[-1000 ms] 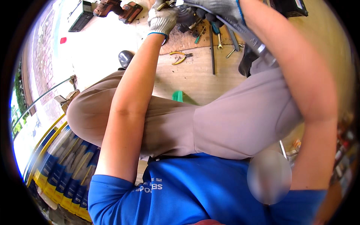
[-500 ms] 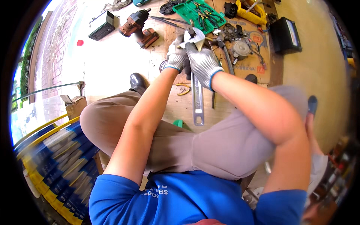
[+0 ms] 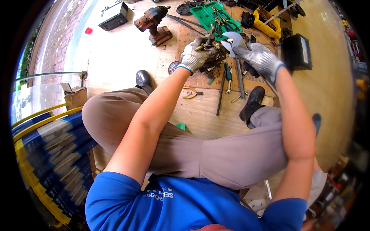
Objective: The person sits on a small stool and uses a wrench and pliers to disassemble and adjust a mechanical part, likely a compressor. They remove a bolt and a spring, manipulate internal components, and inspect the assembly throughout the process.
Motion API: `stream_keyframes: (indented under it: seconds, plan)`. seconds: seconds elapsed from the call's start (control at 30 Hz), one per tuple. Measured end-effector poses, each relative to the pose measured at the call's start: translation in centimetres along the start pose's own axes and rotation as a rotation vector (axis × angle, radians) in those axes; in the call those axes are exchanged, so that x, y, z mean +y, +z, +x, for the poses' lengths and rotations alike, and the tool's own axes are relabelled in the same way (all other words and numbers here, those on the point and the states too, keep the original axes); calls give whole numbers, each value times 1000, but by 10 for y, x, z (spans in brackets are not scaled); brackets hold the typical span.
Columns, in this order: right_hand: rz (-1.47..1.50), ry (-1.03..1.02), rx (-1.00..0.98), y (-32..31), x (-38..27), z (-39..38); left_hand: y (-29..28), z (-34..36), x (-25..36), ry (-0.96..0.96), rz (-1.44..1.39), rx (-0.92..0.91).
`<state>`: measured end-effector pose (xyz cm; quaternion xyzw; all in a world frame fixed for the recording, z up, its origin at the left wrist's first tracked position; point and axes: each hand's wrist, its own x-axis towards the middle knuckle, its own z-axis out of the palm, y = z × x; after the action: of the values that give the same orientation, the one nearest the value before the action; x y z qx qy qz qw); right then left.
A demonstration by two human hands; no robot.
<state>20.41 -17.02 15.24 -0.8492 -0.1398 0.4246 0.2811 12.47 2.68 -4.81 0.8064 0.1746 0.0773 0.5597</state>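
Observation:
White knit work gloves with dark palms cover both hands. My left hand [image 3: 194, 55] is closed around a dark, greasy metal part [image 3: 216, 57] with brass-coloured fittings; its exact kind cannot be made out. To the right of it, my right hand [image 3: 261, 58] grips a large adjustable wrench [image 3: 230, 41] close behind its head. The wrench's jaws point toward the part, and its handle runs back beneath the right hand toward me. Whether jaws and part touch is unclear. Below the hands lie a screwdriver [image 3: 228, 74] and yellow-handled pliers [image 3: 191, 93].
An impact wrench [image 3: 154, 25] stands at the far left, near a boxy battery [image 3: 114, 16]. A green tool case [image 3: 216, 17] lies beyond my hands. Farther right are a yellow bin [image 3: 268, 25] and a black battery [image 3: 296, 52]. My boots [image 3: 253, 106] flank the work area.
My right hand has moved right with the adjustable wrench, whose handle has swung from between my legs to the right. The dark part in my left hand now shows. My view has shifted slightly.

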Motion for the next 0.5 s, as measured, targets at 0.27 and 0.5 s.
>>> stream_keyframes:
  seconds: [0.27, 0.5]
  plan:
    - [-80, -15, -116, -8, -5, 34, -4, -6, 13, -3, 86, 27]
    - [-79, -58, -154, -10, -9, 45, -5, -7, 9, 89, 11, 8]
